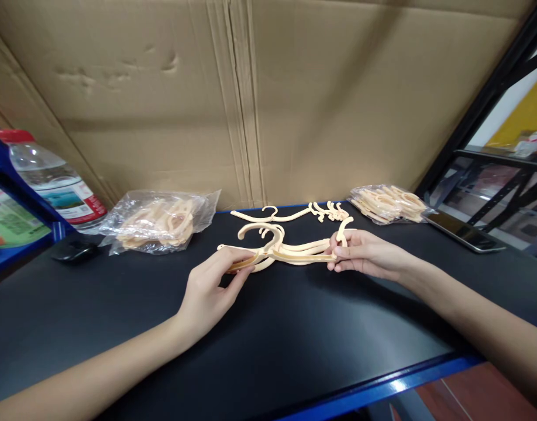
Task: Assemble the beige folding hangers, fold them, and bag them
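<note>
Head view: over the counter (272, 351), the left hand (213, 283) pinches one arm of a cream hanger (303, 257), the right hand (360, 254) gripping its other end. Loose hangers (272, 218) crowd close behind; small hooks (332, 211), a left bag (158, 225) and a right bag (386, 204) lie toward the back edge, bottle (62, 181) and phone (464, 230) outside the bags.

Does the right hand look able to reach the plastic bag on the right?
Likely yes: nothing seems to block the right hand from that plastic bag, though the hand holds a hanger.

Print on bottle label (71, 200), green pack (14, 221): too small to read.
</note>
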Demonstrator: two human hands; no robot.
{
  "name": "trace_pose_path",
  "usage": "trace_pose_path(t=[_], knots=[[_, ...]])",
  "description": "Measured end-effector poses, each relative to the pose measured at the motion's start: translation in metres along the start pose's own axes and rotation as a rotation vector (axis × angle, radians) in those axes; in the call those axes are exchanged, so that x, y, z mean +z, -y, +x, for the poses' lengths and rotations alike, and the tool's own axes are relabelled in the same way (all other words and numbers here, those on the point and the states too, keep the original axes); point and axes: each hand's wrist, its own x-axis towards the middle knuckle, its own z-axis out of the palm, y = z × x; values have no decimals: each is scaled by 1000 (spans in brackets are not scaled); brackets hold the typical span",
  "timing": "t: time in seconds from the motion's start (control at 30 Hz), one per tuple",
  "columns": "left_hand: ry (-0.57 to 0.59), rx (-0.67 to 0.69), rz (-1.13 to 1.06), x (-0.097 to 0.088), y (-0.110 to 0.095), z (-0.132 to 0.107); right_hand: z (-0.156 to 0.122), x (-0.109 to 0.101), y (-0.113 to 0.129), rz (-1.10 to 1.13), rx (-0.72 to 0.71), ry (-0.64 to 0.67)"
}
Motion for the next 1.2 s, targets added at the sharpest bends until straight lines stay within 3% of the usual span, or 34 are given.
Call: trace_pose_path(t=[0.13,0.27,0.63,0.83,1.03,1.13,1.2], knots=[[-9,52,33,0,0,-1,0,6,-3,-133,-123,-143],[-6,14,18,0,-1,-1,0,13,-4,-197,-246,-236],[-38,-207,-31,0,-3,1,0,17,-6,-142,-426,-198],[-46,-288,-84,0,0,2,1,12,-4,-208,-518,-250],[-38,-152,28,-8,-1,7,0,-20,16,-216,-528,-432],[18,-58,102,-11,-2,9,-6,-36,29,-486,-469,-430],[81,9,122,-11,-2,9,-10,-45,36,-699,-407,-361]])
